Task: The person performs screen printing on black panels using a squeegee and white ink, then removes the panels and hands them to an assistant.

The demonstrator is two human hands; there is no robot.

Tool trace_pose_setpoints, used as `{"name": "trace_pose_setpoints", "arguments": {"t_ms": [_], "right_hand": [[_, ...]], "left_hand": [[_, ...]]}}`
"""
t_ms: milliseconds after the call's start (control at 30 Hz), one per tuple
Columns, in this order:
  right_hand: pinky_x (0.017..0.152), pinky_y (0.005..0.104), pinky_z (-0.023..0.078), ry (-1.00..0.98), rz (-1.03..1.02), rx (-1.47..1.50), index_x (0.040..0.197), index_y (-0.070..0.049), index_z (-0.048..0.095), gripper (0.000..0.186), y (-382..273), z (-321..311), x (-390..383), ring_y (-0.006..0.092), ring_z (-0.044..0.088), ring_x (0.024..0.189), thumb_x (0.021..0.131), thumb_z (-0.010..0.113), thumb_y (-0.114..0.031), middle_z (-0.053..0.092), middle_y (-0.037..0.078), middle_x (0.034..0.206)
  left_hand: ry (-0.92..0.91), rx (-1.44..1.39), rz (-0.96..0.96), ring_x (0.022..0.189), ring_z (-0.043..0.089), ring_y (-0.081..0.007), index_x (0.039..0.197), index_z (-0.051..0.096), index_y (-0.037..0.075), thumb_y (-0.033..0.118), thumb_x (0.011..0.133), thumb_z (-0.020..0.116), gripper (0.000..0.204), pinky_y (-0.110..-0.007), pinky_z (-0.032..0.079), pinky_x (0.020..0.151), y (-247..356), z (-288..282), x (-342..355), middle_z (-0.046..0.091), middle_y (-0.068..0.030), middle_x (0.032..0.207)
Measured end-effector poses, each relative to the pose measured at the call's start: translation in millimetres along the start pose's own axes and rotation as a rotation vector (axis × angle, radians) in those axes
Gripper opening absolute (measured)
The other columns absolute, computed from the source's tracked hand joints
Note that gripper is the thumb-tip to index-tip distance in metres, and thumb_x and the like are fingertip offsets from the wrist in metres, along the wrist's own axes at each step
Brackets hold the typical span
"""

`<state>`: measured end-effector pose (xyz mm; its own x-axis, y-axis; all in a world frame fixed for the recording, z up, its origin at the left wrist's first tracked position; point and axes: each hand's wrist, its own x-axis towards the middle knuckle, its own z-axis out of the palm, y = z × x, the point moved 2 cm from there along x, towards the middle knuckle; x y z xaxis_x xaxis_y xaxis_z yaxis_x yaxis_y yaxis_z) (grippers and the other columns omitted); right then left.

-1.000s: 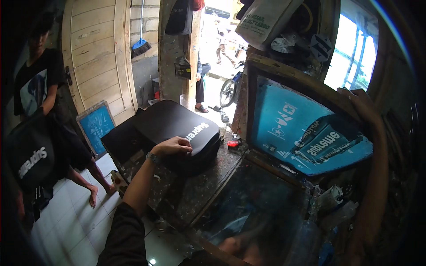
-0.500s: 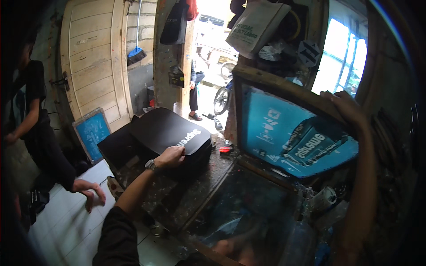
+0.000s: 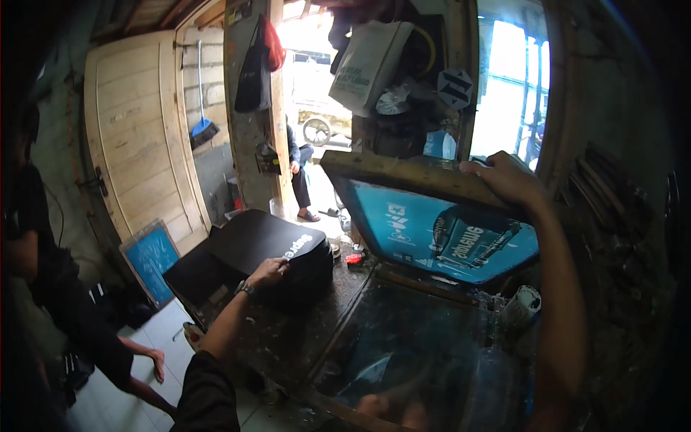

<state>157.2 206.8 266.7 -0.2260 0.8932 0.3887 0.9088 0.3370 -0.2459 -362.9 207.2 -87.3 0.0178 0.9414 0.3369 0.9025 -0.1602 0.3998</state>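
Observation:
A stack of thin black sheets with rounded corners (image 3: 252,234) stands on the worktable to the left, white lettering on its top sheet. My left hand (image 3: 268,272), a watch on its wrist, pinches the near edge of the top sheet. At the right, a wood-framed printing screen (image 3: 403,216) with blue mesh and pale stencilled designs leans upright at a tilt. My right hand (image 3: 507,178) grips its raised upper edge. A dark glass plate (image 3: 410,338) lies in front of the screen, showing reflections.
A small red item (image 3: 353,257) lies beyond the stack, and a stained white container (image 3: 522,304) stands right of the glass. Another blue screen (image 3: 151,263) leans by the wooden door (image 3: 137,137). A person in dark clothes (image 3: 50,266) is at the far left; another sits outside the doorway.
The view has shifted. The raised screen looks tipped lower, with my right hand still on its edge. My left hand remains at the top sheet. The person at the left has changed stance.

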Motion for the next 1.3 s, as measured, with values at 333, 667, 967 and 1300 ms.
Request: {"name": "trace_pose_setpoints", "arguments": {"t_ms": [333,667,967,1300], "right_hand": [[0.084,0.0485,0.055,0.012,0.004,-0.007,0.100,0.002,0.076,0.070,-10.8,-5.9,-10.1,0.0341,0.074,0.087,0.092,0.061,-0.065,0.075,0.022,0.093],[0.094,0.0506,0.054,-0.048,0.061,0.008,0.105,0.002,0.076,0.069,-7.3,-17.0,-23.2,0.0371,0.072,0.105,0.092,0.063,-0.064,0.074,0.025,0.112],[0.084,0.0495,0.054,0.074,-0.102,0.052,0.094,0.010,0.074,0.080,-1.2,-7.0,-2.9,0.0375,0.074,0.090,0.088,0.062,-0.070,0.074,0.028,0.092],[0.095,0.0505,0.054,-0.080,0.088,0.000,0.103,0.002,0.077,0.072,-12.8,-12.6,-15.4,0.0382,0.073,0.104,0.092,0.062,-0.067,0.075,0.025,0.108]], "left_hand": [[-0.031,0.624,-0.003,0.086,0.076,-0.0373,0.098,0.071,0.006,0.018,0.091,0.058,0.019,-0.055,0.056,0.077,36.1,8.9,34.0,0.075,-0.0193,0.097],[-0.199,0.818,0.182,0.085,0.074,-0.0343,0.106,0.075,0.006,0.011,0.084,0.060,0.028,-0.047,0.059,0.069,153.8,-126.4,77.3,0.073,-0.0178,0.089],[-0.622,0.357,0.742,0.066,0.071,-0.0239,0.100,0.069,0.011,0.023,0.093,0.060,0.016,-0.040,0.054,0.051,219.4,124.6,-162.6,0.069,-0.0066,0.081],[-0.234,-0.041,0.450,0.129,0.057,-0.0308,0.144,0.057,0.022,0.038,0.101,0.052,0.046,-0.061,0.043,0.102,367.7,178.5,-255.2,0.061,-0.0087,0.138]]}}
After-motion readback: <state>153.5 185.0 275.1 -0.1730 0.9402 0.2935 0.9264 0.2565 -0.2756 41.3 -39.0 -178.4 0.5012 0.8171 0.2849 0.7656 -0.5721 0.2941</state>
